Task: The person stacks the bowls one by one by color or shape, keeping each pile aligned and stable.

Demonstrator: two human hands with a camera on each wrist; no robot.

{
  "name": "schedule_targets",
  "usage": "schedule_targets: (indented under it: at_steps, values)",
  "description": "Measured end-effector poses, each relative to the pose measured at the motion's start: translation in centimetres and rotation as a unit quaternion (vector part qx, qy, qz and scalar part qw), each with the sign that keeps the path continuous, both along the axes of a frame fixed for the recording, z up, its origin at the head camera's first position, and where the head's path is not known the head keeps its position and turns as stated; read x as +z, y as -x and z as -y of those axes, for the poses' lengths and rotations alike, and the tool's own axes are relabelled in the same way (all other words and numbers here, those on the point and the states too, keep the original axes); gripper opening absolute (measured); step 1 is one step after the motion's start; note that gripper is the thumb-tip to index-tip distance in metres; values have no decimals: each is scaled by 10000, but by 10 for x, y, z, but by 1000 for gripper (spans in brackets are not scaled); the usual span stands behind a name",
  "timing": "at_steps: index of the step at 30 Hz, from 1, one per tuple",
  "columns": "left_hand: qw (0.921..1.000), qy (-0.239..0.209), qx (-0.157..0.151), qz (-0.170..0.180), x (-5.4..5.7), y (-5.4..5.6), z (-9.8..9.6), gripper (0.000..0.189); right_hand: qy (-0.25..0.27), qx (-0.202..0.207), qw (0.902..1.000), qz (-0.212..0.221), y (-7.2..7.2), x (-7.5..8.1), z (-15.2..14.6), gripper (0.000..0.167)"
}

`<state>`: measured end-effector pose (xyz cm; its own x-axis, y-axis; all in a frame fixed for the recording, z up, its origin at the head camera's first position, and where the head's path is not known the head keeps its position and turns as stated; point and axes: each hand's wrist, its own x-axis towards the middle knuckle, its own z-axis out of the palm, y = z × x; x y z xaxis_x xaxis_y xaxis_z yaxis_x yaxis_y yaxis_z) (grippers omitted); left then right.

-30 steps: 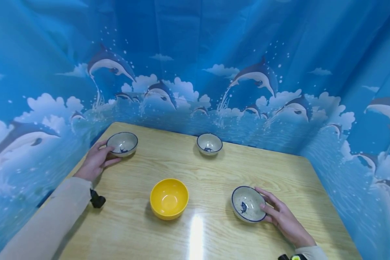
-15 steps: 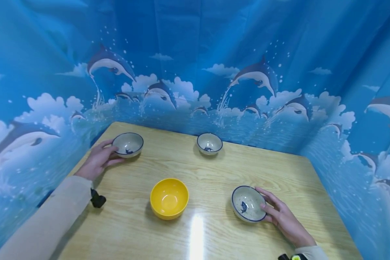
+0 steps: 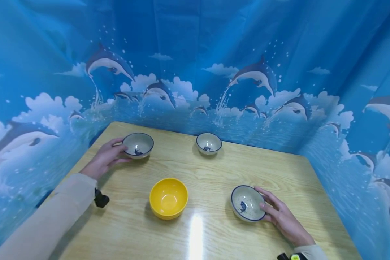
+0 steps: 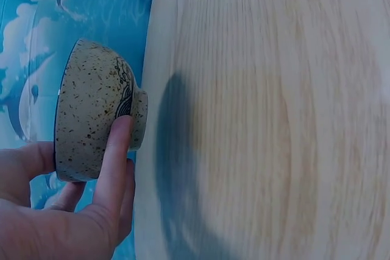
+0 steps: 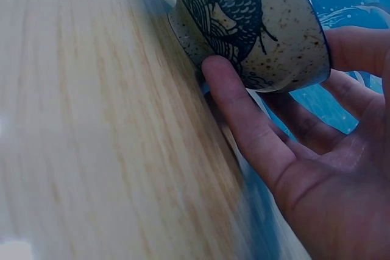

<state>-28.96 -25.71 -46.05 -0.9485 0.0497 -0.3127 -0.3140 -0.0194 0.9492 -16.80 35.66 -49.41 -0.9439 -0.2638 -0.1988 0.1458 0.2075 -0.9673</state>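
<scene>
My left hand [image 3: 105,157] grips a small speckled bowl [image 3: 138,145] with a blue rim and a dark fish drawn inside, over the back left of the table. One digit hooks over the rim while others lie along the outer wall. In the left wrist view this bowl's foot [image 4: 139,120] stands apart from its shadow on the wood. At the front right, my right hand [image 3: 283,216] holds a similar bowl [image 3: 248,203] by its right side, slightly tilted. The right wrist view shows a fish pattern [image 5: 241,13] outside it, with a fingertip [image 5: 218,68] near the foot.
A plain yellow bowl [image 3: 169,198] stands between the hands on the wooden table [image 3: 143,231]. Another blue-rimmed bowl [image 3: 209,143] sits near the back edge. A blue dolphin-print curtain [image 3: 182,54] closes off the back and sides.
The left hand has carried its bowl steadily to the right, toward the bowl at the back. The right hand and its bowl have stayed in place.
</scene>
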Motion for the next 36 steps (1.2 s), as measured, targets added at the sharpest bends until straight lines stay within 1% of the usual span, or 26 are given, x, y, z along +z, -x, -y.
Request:
schedule_targets:
  at_steps: [3, 7, 14, 20, 23, 28, 30, 36]
  values:
    - [9999, 117, -102, 44, 3, 1, -7, 76, 39, 33, 10000, 0, 0, 0, 0, 63]
    - [9996, 209, -144, 137, 8, 3, -18, 76, 53, 13, 10000, 11, 0, 0, 0, 64]
    - [9990, 301, 5, 322, 20, 8, -43, 74, 73, 19, 10000, 5, 0, -1, -2, 64]
    - [9985, 364, -75, 407, 31, 9, -59, 72, 19, -10, 10000, 92, -1, 0, -1, 64]
    - [9979, 455, -165, 435, 37, 8, -66, 71, 1, 17, 9999, 138, -1, 2, 0, 65]
    - [9972, 415, -429, 453, 45, 6, -81, 70, 0, 20, 10000, 30, 0, 2, 0, 64]
    - [9968, 395, -543, 424, 48, 6, -87, 69, -2, 2, 10000, 3, 0, 2, 0, 63]
    - [9953, 529, -739, 330, 56, 5, -108, 64, -4, 0, 10000, 26, 0, 0, -1, 62]
